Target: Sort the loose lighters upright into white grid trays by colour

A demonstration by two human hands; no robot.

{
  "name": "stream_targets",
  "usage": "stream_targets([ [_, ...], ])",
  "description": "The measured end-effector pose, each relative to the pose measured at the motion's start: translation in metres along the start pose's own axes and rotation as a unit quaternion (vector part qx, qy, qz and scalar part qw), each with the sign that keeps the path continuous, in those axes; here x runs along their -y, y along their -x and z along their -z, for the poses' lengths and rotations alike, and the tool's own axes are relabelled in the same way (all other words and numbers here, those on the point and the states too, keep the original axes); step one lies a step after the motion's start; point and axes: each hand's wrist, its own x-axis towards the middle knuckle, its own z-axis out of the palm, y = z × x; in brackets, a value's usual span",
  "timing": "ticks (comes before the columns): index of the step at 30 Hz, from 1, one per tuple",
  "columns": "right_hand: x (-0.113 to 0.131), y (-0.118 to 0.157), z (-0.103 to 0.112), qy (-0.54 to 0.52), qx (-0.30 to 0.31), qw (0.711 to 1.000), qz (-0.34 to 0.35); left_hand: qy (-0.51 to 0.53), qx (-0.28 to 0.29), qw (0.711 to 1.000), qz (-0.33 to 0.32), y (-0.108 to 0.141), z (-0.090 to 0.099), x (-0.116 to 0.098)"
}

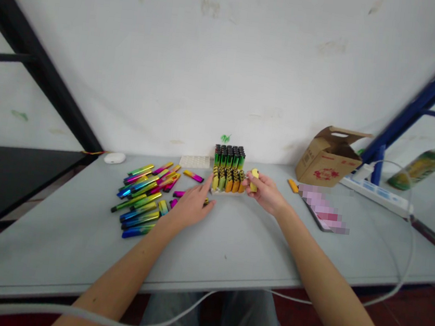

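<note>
Cable (105,321) crossed the desk (239,249)'s front edge; right hand (268,193) pinched a yellow lighter (254,181), left hand (192,204) lay half-open beside upright lighters (224,158); open carton (321,164)'s contents were hidden.

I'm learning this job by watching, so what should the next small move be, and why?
Probably bring the yellow lighter in the right hand a little left, towards the upright rows of lighters: it is held just right of them, and the left hand is at their left side. Whether a slot is free there, I cannot tell.
</note>
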Motion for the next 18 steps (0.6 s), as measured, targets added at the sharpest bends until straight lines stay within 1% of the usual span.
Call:
stream_targets([
  [3, -0.0012, -0.0003, -0.0041, -0.037, 0.025, 0.999, -0.011, -0.004, 0.001, 1.000, 0.002, -0.0002, 0.0006, -0.0007],
  [6, -0.0007, -0.0001, -0.0069, -0.096, 0.056, 0.991, -0.075, -0.011, 0.005, 1.000, 0.005, -0.0006, 0.0005, -0.0012],
  [9, 0.0000, 0.0003, -0.0080, -0.180, 0.083, 0.972, -0.129, -0.010, 0.003, 1.000, 0.002, -0.0011, -0.0006, -0.0008],
  [13, -0.0014, 0.0009, -0.0087, -0.251, 0.097, 0.951, -0.151, -0.009, -0.003, 1.000, 0.007, -0.0016, -0.0031, 0.0008],
  [18, -0.0054, -0.0007, -0.0089, -0.266, 0.111, 0.943, -0.169, -0.028, 0.008, 1.000, 0.009, -0.0020, -0.0045, 0.0025],
])
